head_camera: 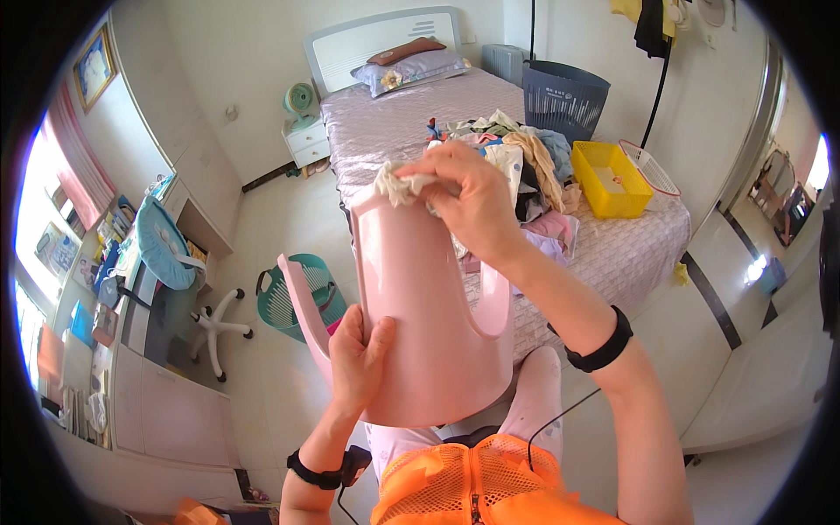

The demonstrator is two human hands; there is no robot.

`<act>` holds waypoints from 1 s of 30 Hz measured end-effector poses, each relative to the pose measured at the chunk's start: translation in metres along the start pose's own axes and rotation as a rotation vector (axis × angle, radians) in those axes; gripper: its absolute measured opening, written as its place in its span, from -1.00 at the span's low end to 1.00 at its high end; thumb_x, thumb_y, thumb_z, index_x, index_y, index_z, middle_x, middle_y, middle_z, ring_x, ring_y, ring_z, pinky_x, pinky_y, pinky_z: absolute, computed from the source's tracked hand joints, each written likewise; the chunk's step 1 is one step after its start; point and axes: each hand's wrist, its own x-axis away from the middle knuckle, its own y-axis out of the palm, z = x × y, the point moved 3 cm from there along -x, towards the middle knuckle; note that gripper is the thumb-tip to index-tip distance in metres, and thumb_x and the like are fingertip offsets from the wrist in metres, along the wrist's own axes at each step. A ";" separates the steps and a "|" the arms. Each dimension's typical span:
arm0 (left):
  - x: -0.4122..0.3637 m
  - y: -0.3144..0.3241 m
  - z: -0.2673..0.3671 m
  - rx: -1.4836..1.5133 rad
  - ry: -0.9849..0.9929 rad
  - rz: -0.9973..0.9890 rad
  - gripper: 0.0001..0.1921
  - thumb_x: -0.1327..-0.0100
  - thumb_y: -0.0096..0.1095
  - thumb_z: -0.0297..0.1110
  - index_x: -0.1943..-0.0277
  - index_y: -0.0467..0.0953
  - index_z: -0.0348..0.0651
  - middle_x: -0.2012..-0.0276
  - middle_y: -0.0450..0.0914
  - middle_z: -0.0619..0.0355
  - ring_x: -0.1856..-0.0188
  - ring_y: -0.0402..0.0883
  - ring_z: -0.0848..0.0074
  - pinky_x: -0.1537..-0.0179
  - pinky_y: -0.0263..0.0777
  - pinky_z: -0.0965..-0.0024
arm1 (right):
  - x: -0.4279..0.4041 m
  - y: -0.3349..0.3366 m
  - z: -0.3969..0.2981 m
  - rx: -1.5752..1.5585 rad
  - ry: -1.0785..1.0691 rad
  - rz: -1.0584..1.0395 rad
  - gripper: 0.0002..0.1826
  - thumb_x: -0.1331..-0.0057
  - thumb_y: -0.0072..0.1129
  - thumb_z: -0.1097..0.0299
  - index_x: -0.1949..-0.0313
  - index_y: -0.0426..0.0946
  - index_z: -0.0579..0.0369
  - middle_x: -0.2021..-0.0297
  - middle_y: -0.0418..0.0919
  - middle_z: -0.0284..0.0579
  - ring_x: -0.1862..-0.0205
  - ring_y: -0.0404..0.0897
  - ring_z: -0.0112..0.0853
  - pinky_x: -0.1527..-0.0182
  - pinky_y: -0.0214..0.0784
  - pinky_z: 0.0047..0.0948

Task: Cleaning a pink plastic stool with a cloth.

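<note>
A glossy pink plastic piece with curved cut-outs (420, 315), perhaps a stool or chair part, is held up before my body in the middle of the view. My left hand (359, 357) grips its lower left side, thumb on the front face. Over its narrow upper end, my right hand (459, 190) presses a crumpled off-white cloth (397, 184) held between fingers and thumb. The side of the piece facing away from me is hidden.
Beyond it stands a bed (420, 118) with a heap of clothes (525, 157), a yellow plastic basket (610, 180) and a dark laundry basket (564, 98). A green basket (302, 295) and a swivel chair (213, 328) are on the floor to the left.
</note>
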 end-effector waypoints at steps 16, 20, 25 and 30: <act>-0.039 -0.044 -0.052 -0.049 -0.002 0.053 -0.59 -0.43 0.14 -0.21 0.48 0.20 -0.21 0.55 0.15 0.34 0.46 0.10 0.72 0.49 0.08 0.51 | 0.087 0.030 -0.009 0.087 0.021 -0.179 -0.83 -0.16 0.24 0.55 0.22 0.62 0.13 0.36 0.51 -0.12 0.33 0.58 -0.21 0.29 0.44 -0.32; -0.036 -0.044 -0.052 -0.027 -0.021 0.055 -0.57 -0.43 0.14 -0.19 0.49 0.18 -0.20 0.58 0.15 0.34 0.48 0.10 0.72 0.51 0.08 0.50 | 0.106 0.031 -0.016 0.062 0.078 -0.187 -0.82 -0.14 0.23 0.53 0.23 0.62 0.08 0.35 0.49 -0.12 0.30 0.57 -0.20 0.28 0.43 -0.29; -0.032 -0.018 -0.036 -0.097 0.043 0.056 -0.59 -0.43 0.11 -0.15 0.43 0.28 -0.30 0.59 0.26 0.24 0.48 0.20 0.66 0.46 0.19 0.47 | 0.038 0.029 0.030 0.189 0.013 -0.001 -0.91 -0.11 0.26 0.50 0.36 0.67 0.06 0.44 0.50 -0.08 0.37 0.55 -0.14 0.29 0.41 -0.25; -0.040 -0.028 -0.047 -0.095 -0.092 0.048 -0.56 -0.41 0.13 -0.07 0.43 0.39 -0.31 0.57 0.39 0.23 0.48 0.31 0.68 0.44 0.26 0.51 | 0.068 0.042 0.026 0.200 0.028 -0.100 -0.87 -0.15 0.23 0.51 0.28 0.64 0.07 0.38 0.50 -0.11 0.32 0.55 -0.17 0.29 0.40 -0.25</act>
